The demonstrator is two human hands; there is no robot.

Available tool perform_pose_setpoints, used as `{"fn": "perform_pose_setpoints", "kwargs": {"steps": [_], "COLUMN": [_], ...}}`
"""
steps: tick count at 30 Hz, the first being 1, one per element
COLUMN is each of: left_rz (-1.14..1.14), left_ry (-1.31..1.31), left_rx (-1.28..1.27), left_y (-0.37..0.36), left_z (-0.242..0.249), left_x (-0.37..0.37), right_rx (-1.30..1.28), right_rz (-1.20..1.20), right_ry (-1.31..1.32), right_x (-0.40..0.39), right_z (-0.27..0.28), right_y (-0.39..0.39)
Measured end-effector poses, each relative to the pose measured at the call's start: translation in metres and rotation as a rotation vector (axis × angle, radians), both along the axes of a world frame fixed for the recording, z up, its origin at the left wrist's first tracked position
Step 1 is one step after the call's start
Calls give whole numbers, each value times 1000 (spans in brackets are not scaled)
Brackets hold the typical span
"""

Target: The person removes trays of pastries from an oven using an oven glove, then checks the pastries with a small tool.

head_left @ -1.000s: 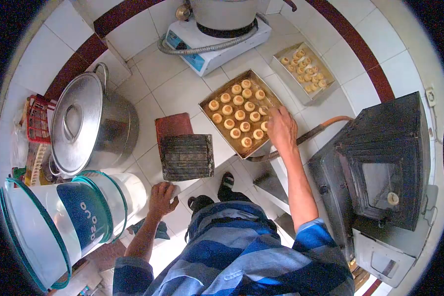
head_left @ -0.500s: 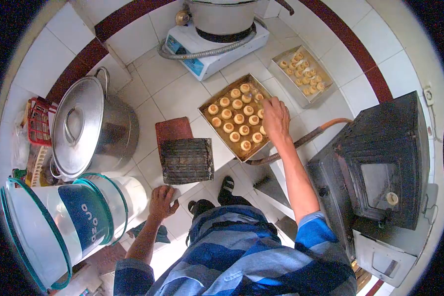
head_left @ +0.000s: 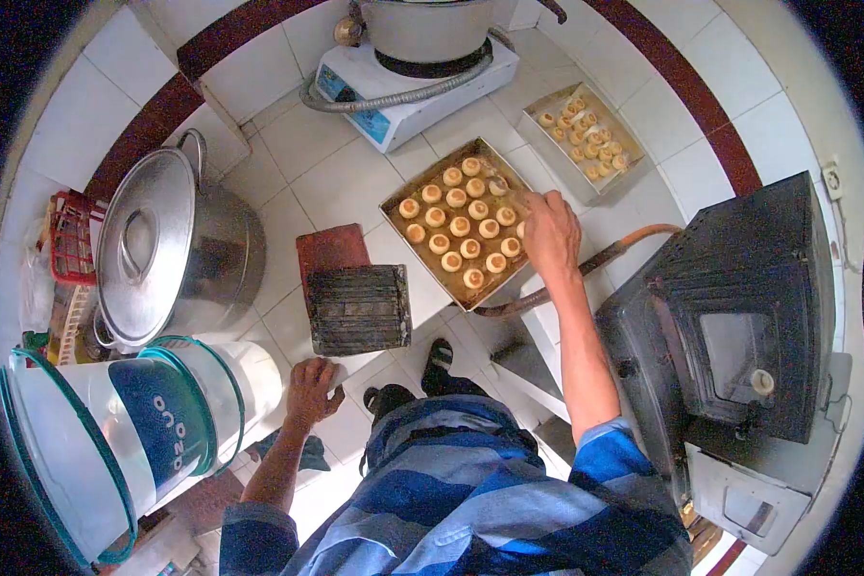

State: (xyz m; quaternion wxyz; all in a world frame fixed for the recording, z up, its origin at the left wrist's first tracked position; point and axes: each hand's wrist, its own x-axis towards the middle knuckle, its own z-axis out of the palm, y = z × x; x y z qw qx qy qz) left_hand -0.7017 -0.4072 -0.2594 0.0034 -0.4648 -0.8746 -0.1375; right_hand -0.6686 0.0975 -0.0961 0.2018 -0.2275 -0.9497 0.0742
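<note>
Over the right edge of a square metal baking tray (head_left: pixel 419 240) is my right hand (head_left: pixel 551 230), its fingers closed. A blurred, shiny thing (head_left: pixel 498 184) reaches from the fingertips over the tray; I cannot tell its kind. Small round pale cookies (head_left: pixel 459 227) with brown centres lie in rows on the tray, a few at the right partly hidden by the hand. My left hand (head_left: pixel 311 392) rests at the front edge of the counter, thumb apart from the fingers, holding nothing visible. Just above it lie a dark ridged block (head_left: pixel 359 309) and a reddish flat piece (head_left: pixel 331 252).
A second tray (head_left: pixel 600 187) with cookies stands at the back right. Behind is a white burner (head_left: pixel 422 96) bearing a pot (head_left: pixel 427 34). A lidded steel pot (head_left: pixel 226 250) and white buckets (head_left: pixel 86 432) fill the left. A black oven (head_left: pixel 739 326) and hose (head_left: pixel 605 257) are right.
My right hand has moved slightly right relative to the tray, the shiny thing with it. My left hand stays at the counter edge. The whole view has shifted a little.
</note>
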Motion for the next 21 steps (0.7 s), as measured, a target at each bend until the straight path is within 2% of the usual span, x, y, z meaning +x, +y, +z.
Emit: {"fn": "perform_pose_setpoints", "kwargs": {"steps": [13,18,21], "left_rz": [-12,-32,-26], "left_ry": [-15,11,4], "left_rx": [5,12,7], "left_y": [3,-2,0], "left_z": [5,-2,0], "left_x": [-1,-1,-1], "right_rx": [39,31,-31], "right_rz": [-46,-33,-86], "right_ry": [-57,49,19], "right_x": [-2,6,15], "right_z": [-31,-24,-11], "right_y": [27,22,17]}}
